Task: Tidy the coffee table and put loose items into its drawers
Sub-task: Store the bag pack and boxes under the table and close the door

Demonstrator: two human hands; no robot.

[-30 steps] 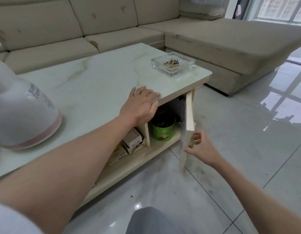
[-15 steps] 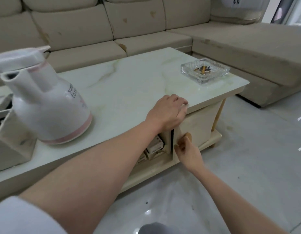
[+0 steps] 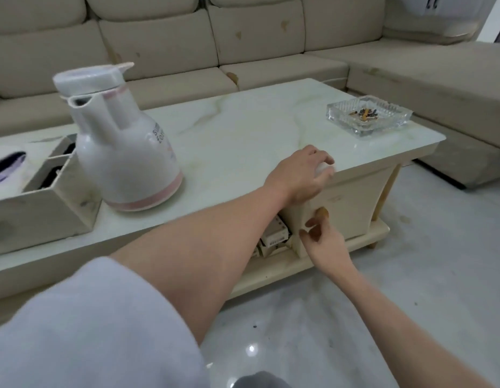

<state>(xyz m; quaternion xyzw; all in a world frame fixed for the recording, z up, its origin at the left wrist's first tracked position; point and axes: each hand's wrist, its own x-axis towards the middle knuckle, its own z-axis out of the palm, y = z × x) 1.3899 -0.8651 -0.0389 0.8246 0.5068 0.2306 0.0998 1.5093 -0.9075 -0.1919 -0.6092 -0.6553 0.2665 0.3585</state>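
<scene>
The coffee table (image 3: 243,135) has a pale marble top and a cream cabinet door (image 3: 352,203) under its right end; the door stands shut. My left hand (image 3: 302,175) rests on the table's front edge above the door, fingers bent down over the rim. Just below the door's brown knob (image 3: 322,212) is my right hand (image 3: 324,242), fingers loosely curled and holding nothing. Small cartons (image 3: 274,236) lie in the open shelf left of the door.
A white jug with a pink band (image 3: 122,152) stands on the table's left half, beside a marble-look organiser box (image 3: 38,208). A glass ashtray with butts (image 3: 369,116) sits at the far right corner. A beige corner sofa (image 3: 243,37) wraps behind and right; glossy floor in front.
My right hand swung the cabinet door from wide open to shut and has come off the knob. The view turned left, bringing the jug and box into sight. My left hand stayed on the edge.
</scene>
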